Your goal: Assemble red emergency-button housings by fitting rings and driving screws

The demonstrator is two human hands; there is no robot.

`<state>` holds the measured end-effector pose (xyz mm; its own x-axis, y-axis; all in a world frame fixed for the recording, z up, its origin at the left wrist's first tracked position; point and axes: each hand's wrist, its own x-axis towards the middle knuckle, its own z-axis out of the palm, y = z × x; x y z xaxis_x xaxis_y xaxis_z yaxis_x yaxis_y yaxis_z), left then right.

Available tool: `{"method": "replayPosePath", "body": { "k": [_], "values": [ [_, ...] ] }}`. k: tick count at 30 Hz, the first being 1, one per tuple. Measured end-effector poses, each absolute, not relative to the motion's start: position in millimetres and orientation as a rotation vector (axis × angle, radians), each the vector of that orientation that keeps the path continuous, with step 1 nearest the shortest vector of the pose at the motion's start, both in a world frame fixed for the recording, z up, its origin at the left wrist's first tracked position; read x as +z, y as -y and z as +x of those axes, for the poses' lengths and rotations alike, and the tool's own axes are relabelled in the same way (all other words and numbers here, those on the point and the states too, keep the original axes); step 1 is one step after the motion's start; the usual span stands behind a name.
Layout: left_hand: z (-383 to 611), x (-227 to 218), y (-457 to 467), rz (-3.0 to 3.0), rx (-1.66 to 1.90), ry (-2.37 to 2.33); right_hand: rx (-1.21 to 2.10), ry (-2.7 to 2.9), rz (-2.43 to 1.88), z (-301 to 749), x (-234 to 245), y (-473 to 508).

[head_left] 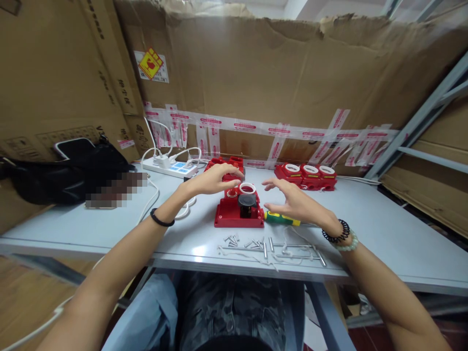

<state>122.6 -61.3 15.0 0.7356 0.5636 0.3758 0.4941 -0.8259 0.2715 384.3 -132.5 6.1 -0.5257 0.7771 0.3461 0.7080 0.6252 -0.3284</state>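
A red plastic housing (pixel 234 214) lies on the grey table (pixel 383 234) in front of me, with a white ring (pixel 247 187) and a black round part (pixel 246 202) on it. My left hand (pixel 214 179) hovers just above its far left corner, fingers stretched out and holding nothing. My right hand (pixel 292 201) is spread open to the right of the housing, over a green and yellow screwdriver handle (pixel 280 218).
Several screws and metal pins (pixel 263 245) lie loose near the table's front edge. Red housings with white rings (pixel 310 176) and another red part (pixel 224 163) stand at the back. A white power strip (pixel 170 168), a black bag (pixel 73 178) and cardboard walls surround the table.
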Motion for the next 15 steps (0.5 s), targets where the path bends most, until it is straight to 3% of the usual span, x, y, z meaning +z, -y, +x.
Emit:
{"method": "replayPosePath", "body": {
  "k": [7, 15],
  "values": [
    [118.9, -20.8, 25.9, 2.674, 0.523, -0.916, 0.242, 2.427, -0.93, 374.7, 9.7, 136.8],
    [131.7, -32.1, 21.0, 2.6, 0.524, -0.77, 0.201, 2.509, -0.894, 362.5, 2.6, 142.5]
  ]
}}
